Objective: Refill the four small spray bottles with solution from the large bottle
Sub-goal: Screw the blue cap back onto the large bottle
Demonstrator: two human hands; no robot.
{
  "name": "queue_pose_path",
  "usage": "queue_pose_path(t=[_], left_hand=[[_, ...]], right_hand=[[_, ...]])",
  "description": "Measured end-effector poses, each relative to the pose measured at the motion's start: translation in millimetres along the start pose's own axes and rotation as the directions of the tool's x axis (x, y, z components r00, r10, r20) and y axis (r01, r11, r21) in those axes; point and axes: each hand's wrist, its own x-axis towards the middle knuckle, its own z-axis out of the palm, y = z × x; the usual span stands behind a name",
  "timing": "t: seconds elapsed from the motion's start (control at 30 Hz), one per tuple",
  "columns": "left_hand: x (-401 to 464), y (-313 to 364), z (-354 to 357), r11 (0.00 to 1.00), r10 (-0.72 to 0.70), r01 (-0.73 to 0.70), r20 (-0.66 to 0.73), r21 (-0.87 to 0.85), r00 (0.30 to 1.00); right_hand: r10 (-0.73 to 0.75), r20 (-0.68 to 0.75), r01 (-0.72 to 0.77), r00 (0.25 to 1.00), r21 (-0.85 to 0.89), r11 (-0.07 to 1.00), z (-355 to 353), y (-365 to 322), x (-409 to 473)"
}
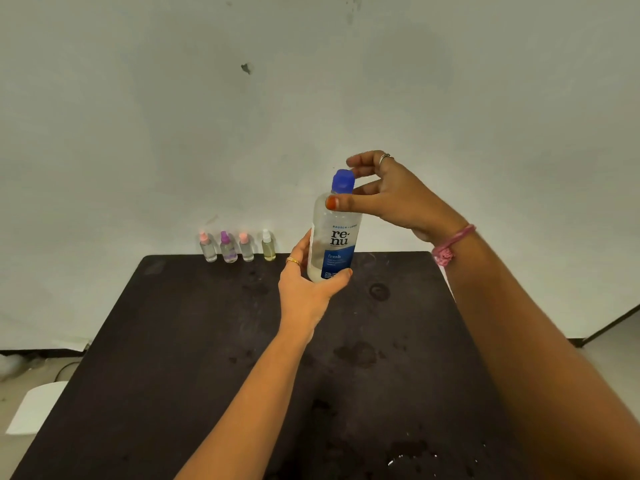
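My left hand (308,289) grips the base of the large clear bottle (334,233), which has a blue and white label and a blue cap (343,181). It is held upright above the dark table (207,341). My right hand (391,195) hovers around the cap with fingers spread, the thumb lying across the bottle's neck just under the cap. Four small spray bottles stand in a row at the table's far edge by the wall: a pink-capped one (208,248), a purple-capped one (228,249), another pink-capped one (246,248) and a white-capped one with yellowish liquid (268,247).
Wet spots and droplets (408,457) mark the table top, mostly near the front right. A white sheet-like object (38,407) lies on the floor to the left of the table. The wall stands right behind the small bottles.
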Motion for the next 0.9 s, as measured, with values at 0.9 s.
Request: queue_pose_path(t=[0.9], left_hand=[[10.5, -14.7, 30.8, 0.999, 0.040, -0.041, -0.057, -0.007, 0.998]], right_hand=[[0.033, -0.184, 0.007, 0.982, 0.211, 0.977, -0.9, 28.7, 0.3]])
